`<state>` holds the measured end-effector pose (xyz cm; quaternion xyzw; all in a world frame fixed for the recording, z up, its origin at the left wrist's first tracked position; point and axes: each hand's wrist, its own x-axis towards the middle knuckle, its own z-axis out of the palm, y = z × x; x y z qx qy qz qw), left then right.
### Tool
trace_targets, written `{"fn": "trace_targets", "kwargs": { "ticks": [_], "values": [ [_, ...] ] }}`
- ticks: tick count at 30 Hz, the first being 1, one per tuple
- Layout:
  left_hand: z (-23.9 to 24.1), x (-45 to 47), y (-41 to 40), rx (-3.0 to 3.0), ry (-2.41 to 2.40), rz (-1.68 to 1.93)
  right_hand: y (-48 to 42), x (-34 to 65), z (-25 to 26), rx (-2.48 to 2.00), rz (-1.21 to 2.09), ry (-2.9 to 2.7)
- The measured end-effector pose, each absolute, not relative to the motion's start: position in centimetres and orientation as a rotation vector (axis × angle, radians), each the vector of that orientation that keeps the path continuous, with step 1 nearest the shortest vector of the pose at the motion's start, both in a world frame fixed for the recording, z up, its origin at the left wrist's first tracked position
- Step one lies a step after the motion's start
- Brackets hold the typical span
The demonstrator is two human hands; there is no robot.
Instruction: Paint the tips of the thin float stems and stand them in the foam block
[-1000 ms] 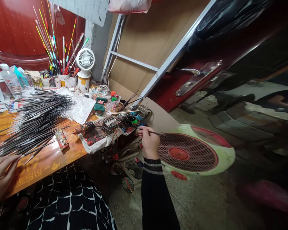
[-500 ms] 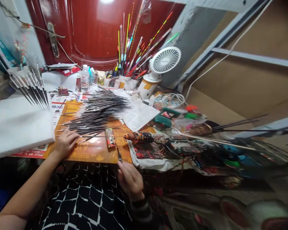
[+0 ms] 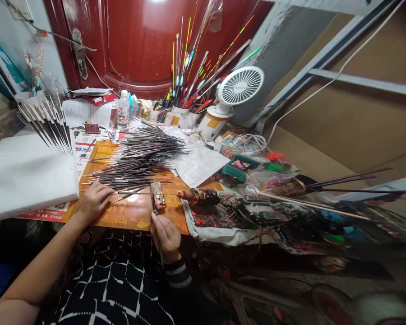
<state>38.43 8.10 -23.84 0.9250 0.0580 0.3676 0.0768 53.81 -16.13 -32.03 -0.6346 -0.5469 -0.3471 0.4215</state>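
Observation:
Toward the table's front edge, my left hand (image 3: pixel 95 201) is closed on the near end of a thin fishing float (image 3: pixel 125 193). The float lies level and runs right across a paint-smeared block (image 3: pixel 158 198), toward the brown tip of a dark, paint-spattered rotary tool (image 3: pixel 203 196). My right hand (image 3: pixel 165 232) is pinched just below the block. Its fingers hold what looks like a thin paintbrush (image 3: pixel 161 253), whose handle shows under the palm; its tip is hard to make out. Behind my left hand lies a large pile of dark, white-tipped floats (image 3: pixel 142 153).
A white foam block (image 3: pixel 27 176) with several floats stuck in it stands at the left. Behind the pile are a water bottle (image 3: pixel 123 110), cups of long floats and a white fan (image 3: pixel 240 88). Cluttered tools and a stained cloth (image 3: pixel 209 231) fill the right.
My right hand has moved left and up to the paint-smeared block, with the thin brush in it. My left hand stays on the float. The view has shifted slightly.

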Motion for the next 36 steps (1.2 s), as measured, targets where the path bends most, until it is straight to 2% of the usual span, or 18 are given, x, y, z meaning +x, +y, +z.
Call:
{"fn": "trace_targets", "kwargs": {
  "ticks": [36],
  "values": [
    [-24.21,38.52,8.45,2.745,0.221,1.061,-15.97,53.51,-31.73,-1.613,-0.881,-1.303]
  ]
}}
